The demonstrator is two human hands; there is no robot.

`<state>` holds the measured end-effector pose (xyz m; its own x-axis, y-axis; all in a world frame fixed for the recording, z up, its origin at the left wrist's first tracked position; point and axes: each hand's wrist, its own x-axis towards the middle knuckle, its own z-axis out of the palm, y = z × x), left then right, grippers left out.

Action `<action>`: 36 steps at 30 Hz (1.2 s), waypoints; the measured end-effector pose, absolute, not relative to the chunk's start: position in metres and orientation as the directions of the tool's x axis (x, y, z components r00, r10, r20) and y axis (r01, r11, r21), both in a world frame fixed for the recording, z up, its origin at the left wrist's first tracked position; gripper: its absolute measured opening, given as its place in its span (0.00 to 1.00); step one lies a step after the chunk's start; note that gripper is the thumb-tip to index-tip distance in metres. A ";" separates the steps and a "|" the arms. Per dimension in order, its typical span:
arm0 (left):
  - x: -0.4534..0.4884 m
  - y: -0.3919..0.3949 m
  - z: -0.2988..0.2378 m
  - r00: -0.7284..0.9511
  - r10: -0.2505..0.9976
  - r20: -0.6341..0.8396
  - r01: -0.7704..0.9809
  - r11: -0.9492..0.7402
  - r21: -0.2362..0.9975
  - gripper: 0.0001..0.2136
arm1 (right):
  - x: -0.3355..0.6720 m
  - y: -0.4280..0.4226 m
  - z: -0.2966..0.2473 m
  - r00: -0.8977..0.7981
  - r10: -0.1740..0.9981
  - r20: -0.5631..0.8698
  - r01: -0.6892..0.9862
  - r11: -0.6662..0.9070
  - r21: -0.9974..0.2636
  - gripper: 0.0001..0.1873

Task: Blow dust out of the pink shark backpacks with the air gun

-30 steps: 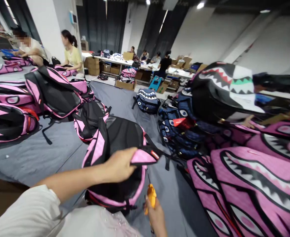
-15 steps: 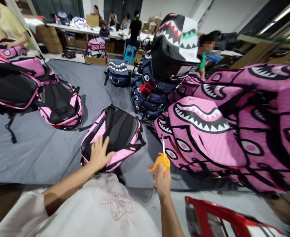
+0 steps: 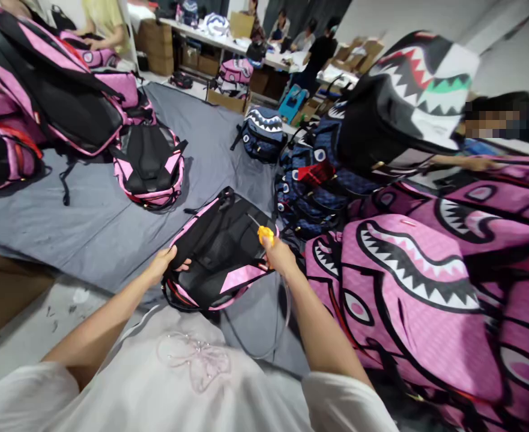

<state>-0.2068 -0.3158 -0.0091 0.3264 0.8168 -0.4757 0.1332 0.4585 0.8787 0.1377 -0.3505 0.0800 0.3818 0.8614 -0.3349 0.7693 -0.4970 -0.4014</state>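
Firstly, the left hand [image 3: 161, 264] grasps the side rim of a pink-and-black backpack [image 3: 214, 240], fingers curled onto its black panel. The right hand [image 3: 279, 254] is closed around a yellow-handled tool [image 3: 265, 234], its thin metal tip over the panel; whether it also grips the opposite rim cannot be told. The backpack lies back panel up, by the near edge of the grey surface [image 3: 214, 150]. Judged good practice: hold the rim steady, keep the tip from scratching the fabric, and guard the clear hose [image 3: 287, 312] against snagging. Further out, large pink backpacks [image 3: 408, 270] crowd the right side; navy backpacks [image 3: 309, 195] stand beyond, towards the far edge.
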 end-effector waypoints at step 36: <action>-0.093 -0.353 -0.017 0.428 0.632 -0.646 0.382 0.521 0.763 0.19 | 0.159 -0.489 0.163 0.047 0.564 -0.825 0.667 -0.632 -0.394 0.22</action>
<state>-0.0925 -0.3531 -0.0172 0.4283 0.6322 -0.6457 0.3818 0.5210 0.7634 0.1587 -0.4891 0.1626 0.0475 0.5637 -0.8246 0.6669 -0.6325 -0.3940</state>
